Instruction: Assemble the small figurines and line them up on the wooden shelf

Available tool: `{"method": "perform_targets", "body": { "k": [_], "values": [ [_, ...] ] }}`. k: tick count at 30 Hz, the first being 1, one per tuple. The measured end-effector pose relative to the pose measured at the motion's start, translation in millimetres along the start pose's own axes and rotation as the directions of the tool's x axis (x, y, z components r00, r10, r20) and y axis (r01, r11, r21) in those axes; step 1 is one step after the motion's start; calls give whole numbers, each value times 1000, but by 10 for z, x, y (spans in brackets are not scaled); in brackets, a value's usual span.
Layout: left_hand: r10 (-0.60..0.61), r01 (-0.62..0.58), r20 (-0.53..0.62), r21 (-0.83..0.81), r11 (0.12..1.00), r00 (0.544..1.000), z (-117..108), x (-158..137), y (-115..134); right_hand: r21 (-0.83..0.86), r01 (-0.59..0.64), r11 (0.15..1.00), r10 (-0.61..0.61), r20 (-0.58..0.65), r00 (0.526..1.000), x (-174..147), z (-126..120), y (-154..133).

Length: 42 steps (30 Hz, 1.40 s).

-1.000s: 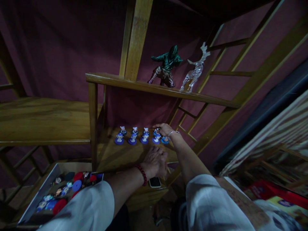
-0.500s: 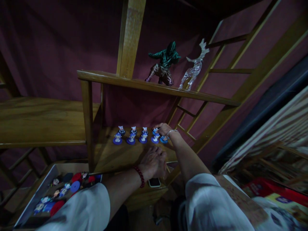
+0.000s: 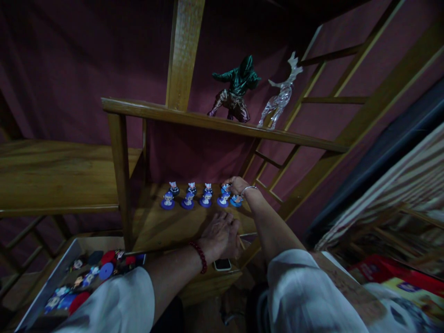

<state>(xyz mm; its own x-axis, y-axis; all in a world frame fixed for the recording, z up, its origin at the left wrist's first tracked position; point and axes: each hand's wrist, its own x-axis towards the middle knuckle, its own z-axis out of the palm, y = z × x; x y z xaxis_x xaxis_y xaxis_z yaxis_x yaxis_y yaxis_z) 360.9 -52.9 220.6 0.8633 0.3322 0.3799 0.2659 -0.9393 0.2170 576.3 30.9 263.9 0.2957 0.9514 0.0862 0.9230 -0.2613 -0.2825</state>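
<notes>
Two rows of small figurines stand on the lower wooden shelf [image 3: 166, 228]. White-and-purple figurines on purple bases, such as the front left one [image 3: 168, 200], make up most of the front row, with a blue-based figurine [image 3: 236, 200] at its right end. Behind them are darker figurines [image 3: 191, 188] with white heads. My right hand [image 3: 238, 185] reaches over the right end, its fingers closed around a blue figurine [image 3: 225, 188] in the back row, partly hidden. My left hand [image 3: 222, 232] lies at the shelf's front, fingers stretched out, holding nothing.
Above, an upper shelf board [image 3: 194, 119] carries a green hooded figure [image 3: 239, 88] and a clear deer figurine [image 3: 280, 97]. An open box [image 3: 45, 286] of loose figurines sits at lower left. A phone-like dark object [image 3: 222, 264] lies below my left hand.
The view has shifted slightly. My right hand and the blue figurine at its fingers have moved slightly right relative to the front row. My left hand stays in place.
</notes>
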Motion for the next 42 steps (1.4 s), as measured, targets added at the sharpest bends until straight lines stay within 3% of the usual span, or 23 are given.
{"method": "perform_targets", "body": {
  "k": [10,23,29,36,42],
  "values": [
    [-9,8,27,20,1000,1000,-1,-1,10,-91,-18,996,26,97,995,37,-7,5],
    [-5,5,-27,17,1000,1000,28,-4,9,-145,-33,989,49,113,992,-44,-59,-96],
    [13,-12,-34,2,1000,999,-9,-9,16,-118,-17,993,24,57,998,-91,-175,-246],
    [10,-10,-4,-5,1000,1000,-22,1,17,167,101,981,-125,139,982,-24,-79,-538],
    [32,-32,9,4,999,999,-15,3,3,249,122,961,-173,195,965,10,59,-686]
  ]
}}
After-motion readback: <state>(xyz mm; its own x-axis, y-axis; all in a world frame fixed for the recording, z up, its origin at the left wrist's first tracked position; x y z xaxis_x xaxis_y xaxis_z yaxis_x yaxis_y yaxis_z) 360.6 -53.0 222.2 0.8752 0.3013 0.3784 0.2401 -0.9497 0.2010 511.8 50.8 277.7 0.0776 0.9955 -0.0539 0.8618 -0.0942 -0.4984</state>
